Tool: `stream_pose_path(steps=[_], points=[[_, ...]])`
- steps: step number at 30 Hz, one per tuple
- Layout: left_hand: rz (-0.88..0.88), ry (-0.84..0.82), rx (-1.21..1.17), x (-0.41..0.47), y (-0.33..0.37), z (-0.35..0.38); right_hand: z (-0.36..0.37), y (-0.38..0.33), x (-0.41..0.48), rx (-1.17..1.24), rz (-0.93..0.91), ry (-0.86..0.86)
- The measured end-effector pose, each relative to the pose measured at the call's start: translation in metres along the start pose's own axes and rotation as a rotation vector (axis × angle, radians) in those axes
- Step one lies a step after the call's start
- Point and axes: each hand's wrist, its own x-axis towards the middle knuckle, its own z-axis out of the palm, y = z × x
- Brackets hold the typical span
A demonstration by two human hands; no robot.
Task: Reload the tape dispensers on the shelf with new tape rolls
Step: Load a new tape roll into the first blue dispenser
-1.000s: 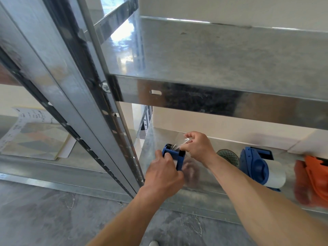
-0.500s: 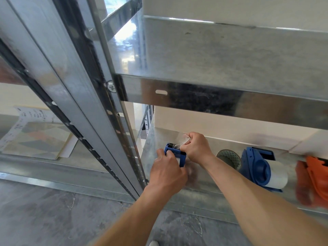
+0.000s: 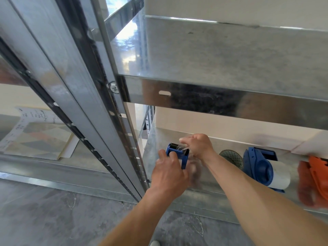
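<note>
left hand (image 3: 168, 172) grips blue tape dispenser (image 3: 177, 153) | right hand (image 3: 198, 145) pinches clear tape (image 3: 182, 148) | over shelf (image 3: 221, 181)

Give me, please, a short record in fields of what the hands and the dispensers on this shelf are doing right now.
setting: lower level of a metal shelf
left hand: grips the small blue dispenser from the near side
right hand: pinches clear tape just behind the dispenser's toothed end
larger blue dispenser: lies on the shelf to the right, white roll fitted
orange dispenser: far right, blurred
other: grey dotted round object beyond the right forearm; papers on the neighbouring shelf to the left
</note>
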Motion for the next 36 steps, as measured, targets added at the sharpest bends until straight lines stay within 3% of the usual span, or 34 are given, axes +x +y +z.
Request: stream_pose_path(steps=[4, 9, 14, 18, 24, 36], points=[[0.025, 0.014, 0.032, -0.002, -0.002, 0.001, 0.006, -0.001, 0.01, -0.045, -0.023, 0.032], [0.049, 0.025, 0.054, -0.008, -0.001, 0.002, 0.012, 0.001, 0.01, -0.286, -0.239, 0.086], [0.056, 0.015, 0.048, -0.007, -0.004, 0.005, 0.015, 0.01, 0.012, -0.287, -0.342, 0.111], [0.076, 0.032, 0.034, -0.012, -0.007, 0.007, 0.008, 0.009, 0.02, -0.181, -0.324, 0.138], [0.062, 0.078, -0.079, -0.014, -0.007, 0.008, -0.002, 0.006, 0.028, -0.216, -0.272, 0.123], [0.055, 0.117, -0.221, -0.022, -0.017, 0.013, -0.012, -0.002, 0.035, 0.104, -0.1, 0.117]])
